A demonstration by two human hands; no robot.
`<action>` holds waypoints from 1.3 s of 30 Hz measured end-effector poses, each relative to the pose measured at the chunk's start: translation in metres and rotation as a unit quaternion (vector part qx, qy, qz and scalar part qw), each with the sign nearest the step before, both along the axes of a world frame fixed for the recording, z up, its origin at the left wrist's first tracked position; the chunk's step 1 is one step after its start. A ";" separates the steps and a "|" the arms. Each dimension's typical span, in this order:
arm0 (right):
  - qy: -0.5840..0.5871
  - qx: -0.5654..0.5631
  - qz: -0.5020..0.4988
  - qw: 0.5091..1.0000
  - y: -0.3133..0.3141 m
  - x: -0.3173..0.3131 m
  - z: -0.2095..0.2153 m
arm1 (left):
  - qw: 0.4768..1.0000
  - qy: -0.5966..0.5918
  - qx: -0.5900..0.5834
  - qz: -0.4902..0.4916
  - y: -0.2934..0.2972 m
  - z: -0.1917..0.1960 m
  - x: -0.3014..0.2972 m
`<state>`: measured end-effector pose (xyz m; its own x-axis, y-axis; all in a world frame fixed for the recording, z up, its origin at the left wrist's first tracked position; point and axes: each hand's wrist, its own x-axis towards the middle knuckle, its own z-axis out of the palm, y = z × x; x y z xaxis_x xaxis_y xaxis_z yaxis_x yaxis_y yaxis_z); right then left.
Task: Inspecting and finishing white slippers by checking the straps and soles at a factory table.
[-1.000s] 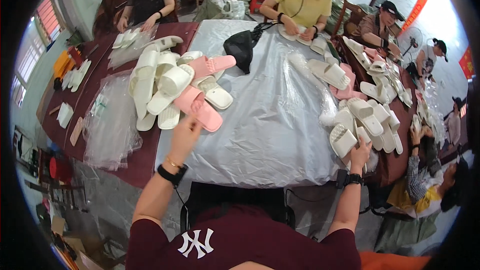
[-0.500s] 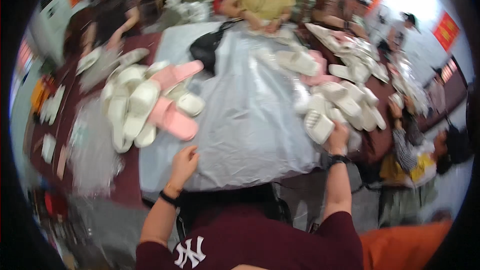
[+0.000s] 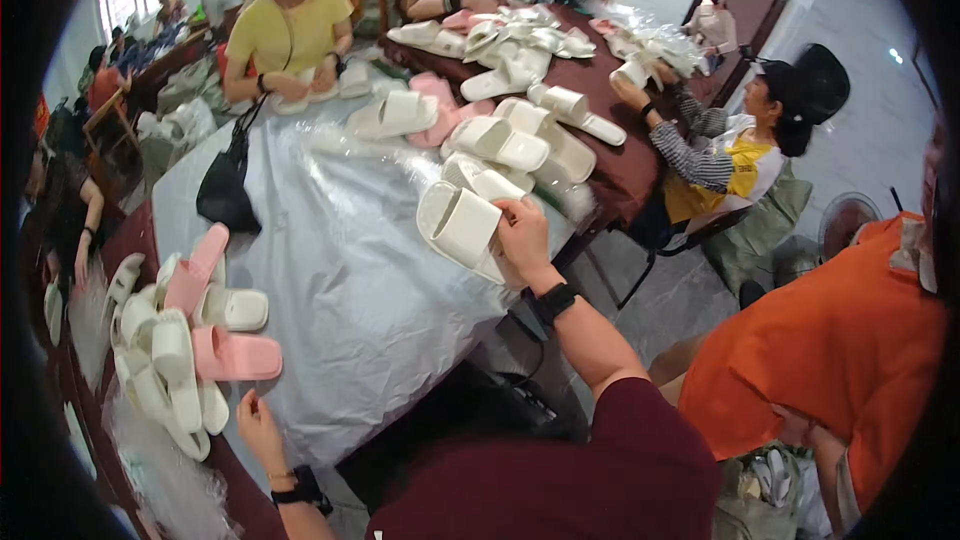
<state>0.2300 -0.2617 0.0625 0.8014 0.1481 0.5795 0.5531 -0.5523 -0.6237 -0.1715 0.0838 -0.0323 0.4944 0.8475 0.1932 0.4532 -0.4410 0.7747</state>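
Right hand [image 3: 525,240]: fingers and thumb are pinched on the side of a cream-white, broad-strapped moulded slipper [image 3: 460,225]. The slipper is held at the near edge of the tabletop, toward its right end; it lies immediately left of the right hand, its long axis slanting from the table's middle toward that edge. Whether its sole is lifted clear cannot be told. Left hand [image 3: 262,430]: empty, fingers loosely bent and apart, placed by the near edge at the left, well apart from the held slipper; the right is nearer.

Just beyond the left hand: one pink open-toed slipper [image 3: 245,355], set against a heap of cream-white slippers [image 3: 172,350]; crumpled clear plastic bags [image 3: 170,460] at the left edge. Mid-table: wrinkled silver-grey plastic sheet [image 3: 340,310]. Toward the far edge: black fabric drawstring bag [image 3: 228,190].
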 end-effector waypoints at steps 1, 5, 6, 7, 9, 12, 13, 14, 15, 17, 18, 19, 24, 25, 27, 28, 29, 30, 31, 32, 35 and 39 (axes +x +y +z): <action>0.017 0.019 0.028 0.999 0.011 -0.014 0.004 | 1.000 -0.002 0.009 0.001 0.000 -0.001 -0.006; 0.079 0.007 0.116 0.990 0.050 -0.069 0.024 | 0.999 -0.017 -0.005 -0.035 -0.019 0.012 0.020; 0.094 0.002 0.135 0.986 0.061 -0.077 0.014 | 0.997 -0.026 -0.057 -0.051 -0.031 0.020 0.030; 0.065 -0.001 0.155 0.986 0.076 -0.085 0.002 | 0.991 -0.039 -0.107 -0.065 -0.041 0.026 0.039; 0.046 -0.008 0.196 0.979 0.099 -0.104 -0.020 | 0.974 -0.088 -0.187 -0.095 -0.063 0.024 0.052; 0.164 -0.067 0.313 0.933 0.113 -0.123 -0.039 | 0.978 -0.054 -0.166 -0.117 -0.083 0.028 0.069; 0.169 -0.070 0.330 0.926 0.111 -0.123 -0.039 | 0.980 -0.053 -0.146 -0.127 -0.087 0.027 0.072; 0.170 -0.087 0.307 0.932 0.109 -0.120 -0.038 | 0.982 -0.051 -0.147 -0.112 -0.089 0.025 0.074; 0.169 -0.104 0.282 0.939 0.108 -0.117 -0.037 | 0.991 -0.028 -0.062 -0.116 -0.090 0.022 0.075; 0.150 -0.122 0.275 0.942 0.103 -0.110 -0.040 | 0.993 0.000 0.021 -0.114 -0.091 0.022 0.081; 0.126 -0.137 0.257 0.948 0.104 -0.109 -0.041 | 0.993 0.026 0.051 -0.106 -0.092 0.025 0.084; 0.127 -0.138 0.264 0.946 0.105 -0.108 -0.044 | 0.990 0.051 0.081 -0.099 -0.092 0.027 0.088; 0.127 -0.168 0.248 0.946 0.124 -0.089 -0.072 | 0.986 0.069 0.112 -0.098 -0.072 0.021 0.101; 0.135 -0.169 0.248 0.944 0.121 -0.084 -0.078 | 0.986 0.076 0.108 -0.100 -0.076 0.019 0.104; 0.144 -0.229 0.250 0.930 0.134 -0.067 -0.076 | 0.984 0.040 0.112 -0.129 -0.067 0.016 0.113; 0.159 -0.257 0.238 0.923 0.140 -0.070 -0.073 | 0.987 0.041 0.103 -0.116 -0.066 0.014 0.111; 0.146 -0.264 0.249 0.920 0.140 -0.072 -0.074 | 0.988 0.039 0.096 -0.111 -0.065 0.012 0.107; 0.137 -0.257 0.257 0.922 0.142 -0.072 -0.074 | 0.989 0.035 0.096 -0.109 -0.062 0.009 0.106; 0.135 -0.254 0.259 0.922 0.138 -0.077 -0.074 | 0.989 0.034 0.088 -0.112 -0.065 0.010 0.103; 0.134 -0.252 0.255 0.924 0.137 -0.081 -0.075 | 0.989 0.032 0.090 -0.116 -0.066 0.011 0.101; 0.161 -0.222 0.275 0.921 0.130 -0.092 -0.080 | 0.993 0.016 0.042 -0.112 -0.074 0.014 0.099; 0.180 -0.169 0.290 0.925 0.122 -0.095 -0.078 | 0.993 0.018 0.047 -0.110 -0.074 0.014 0.099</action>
<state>0.1348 -0.1396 -0.0153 0.6619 0.7376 0.1334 0.6082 -0.4245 -0.6707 -0.0727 0.0094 -0.0182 0.6738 0.6974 0.2443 0.3651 -0.6015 0.7105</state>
